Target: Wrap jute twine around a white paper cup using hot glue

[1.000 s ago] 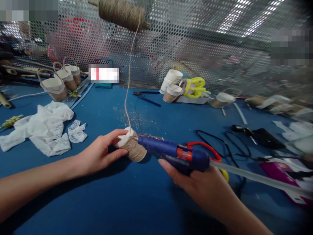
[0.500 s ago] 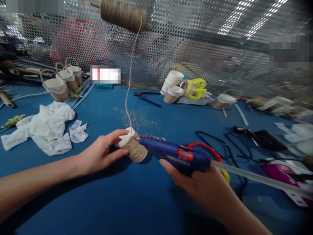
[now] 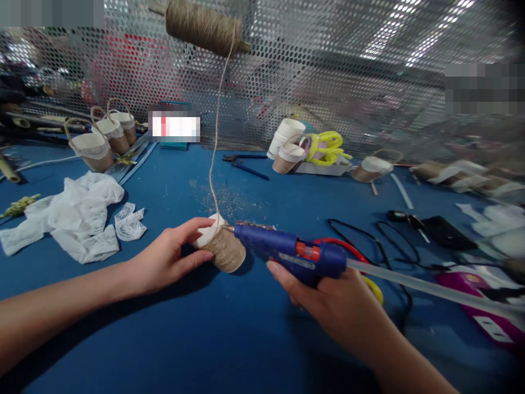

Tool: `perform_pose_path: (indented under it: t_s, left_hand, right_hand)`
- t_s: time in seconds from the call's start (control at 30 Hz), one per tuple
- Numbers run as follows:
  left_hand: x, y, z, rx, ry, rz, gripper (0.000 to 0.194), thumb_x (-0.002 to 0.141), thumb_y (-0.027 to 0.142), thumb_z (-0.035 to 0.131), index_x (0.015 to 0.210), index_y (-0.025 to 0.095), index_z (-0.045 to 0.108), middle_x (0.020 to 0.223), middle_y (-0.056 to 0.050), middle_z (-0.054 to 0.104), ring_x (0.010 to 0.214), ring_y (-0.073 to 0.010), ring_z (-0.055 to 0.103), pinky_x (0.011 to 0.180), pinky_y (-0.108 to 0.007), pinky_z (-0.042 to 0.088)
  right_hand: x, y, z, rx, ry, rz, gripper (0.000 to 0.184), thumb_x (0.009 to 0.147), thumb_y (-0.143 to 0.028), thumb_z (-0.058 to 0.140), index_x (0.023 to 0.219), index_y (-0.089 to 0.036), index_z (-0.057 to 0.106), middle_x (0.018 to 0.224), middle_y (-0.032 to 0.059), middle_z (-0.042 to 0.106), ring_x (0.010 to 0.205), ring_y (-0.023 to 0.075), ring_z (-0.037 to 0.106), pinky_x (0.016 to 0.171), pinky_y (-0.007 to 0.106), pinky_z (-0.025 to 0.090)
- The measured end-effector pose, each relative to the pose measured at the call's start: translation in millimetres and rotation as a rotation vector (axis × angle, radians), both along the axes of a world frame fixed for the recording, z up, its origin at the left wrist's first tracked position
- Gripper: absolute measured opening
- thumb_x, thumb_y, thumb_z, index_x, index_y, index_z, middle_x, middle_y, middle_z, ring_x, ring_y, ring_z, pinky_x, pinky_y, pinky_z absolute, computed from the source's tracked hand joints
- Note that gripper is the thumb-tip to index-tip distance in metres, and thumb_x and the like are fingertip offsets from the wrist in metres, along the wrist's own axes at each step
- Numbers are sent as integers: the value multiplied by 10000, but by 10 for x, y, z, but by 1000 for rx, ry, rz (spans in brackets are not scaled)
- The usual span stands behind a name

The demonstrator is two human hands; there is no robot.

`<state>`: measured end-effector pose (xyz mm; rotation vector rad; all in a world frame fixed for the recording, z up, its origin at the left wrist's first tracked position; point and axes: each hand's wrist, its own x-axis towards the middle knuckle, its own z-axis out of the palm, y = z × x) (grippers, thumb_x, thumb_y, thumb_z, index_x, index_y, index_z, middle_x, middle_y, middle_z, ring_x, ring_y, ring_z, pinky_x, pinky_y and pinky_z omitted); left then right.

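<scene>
My left hand (image 3: 176, 254) grips the white rim of a small paper cup (image 3: 229, 251), which lies tilted on its side with brown twine wound round its body. From the cup's rim a strand of twine (image 3: 215, 142) rises to a twine spool (image 3: 200, 27) at the top. My right hand (image 3: 328, 306) is wrapped round a blue glue gun (image 3: 270, 243) with a clear glue stick (image 3: 410, 282) jutting from its back. The gun's metal nozzle meets the cup near the rim, beside the twine; whether glue is flowing I cannot make out.
White lace (image 3: 82, 213) lies left. Handled cups (image 3: 94, 153) stand behind it. Blue pliers (image 3: 246, 167), stacked white cups (image 3: 287, 134) and a yellow coil (image 3: 324, 148) sit at the back. A black cord (image 3: 377, 241) and purple power strip (image 3: 479, 306) are right; red-handled scissors (image 3: 356, 251) lie behind the gun.
The view has shifted slightly. The glue gun's nozzle has moved a little along the cup near its rim. Both hands keep their hold.
</scene>
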<state>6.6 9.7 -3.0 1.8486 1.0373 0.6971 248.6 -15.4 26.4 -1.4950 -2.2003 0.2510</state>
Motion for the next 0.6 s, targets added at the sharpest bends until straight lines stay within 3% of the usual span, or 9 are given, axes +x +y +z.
perform_pose_path:
  t_s: [0.13,0.23,0.4,0.6]
  left_hand:
    - [-9,-4,10,4,4,-9,417,844,282,487,1228,150,393,1025,-104,667,914,-216,620,779,-328,482]
    - [-12,-8,1,6,7,-15,413,850,290,483,1232,165,390,1047,-96,665,947,-216,614,790,-319,479]
    - [-17,-8,-11,6,27,-1,424,845,298,490,1236,171,387,1042,-93,666,935,-216,618,771,-315,485]
    - [-12,-1,5,1,20,4,434,841,299,485,1241,163,387,1016,-97,671,922,-220,616,755,-326,493]
  right_hand:
    - [-9,26,26,-48,18,25,388,829,-390,443,499,-226,564,360,-42,492,349,111,489,410,239,421]
    - [-30,45,61,-72,21,24,359,821,-382,444,535,-216,583,375,-42,505,359,110,499,389,234,408]
    - [-31,17,59,-44,44,25,404,816,-371,482,438,-231,471,349,-47,489,358,110,508,412,235,425]
    - [-4,-20,12,-35,21,52,329,814,-411,472,527,-262,533,341,-46,477,378,145,537,427,262,444]
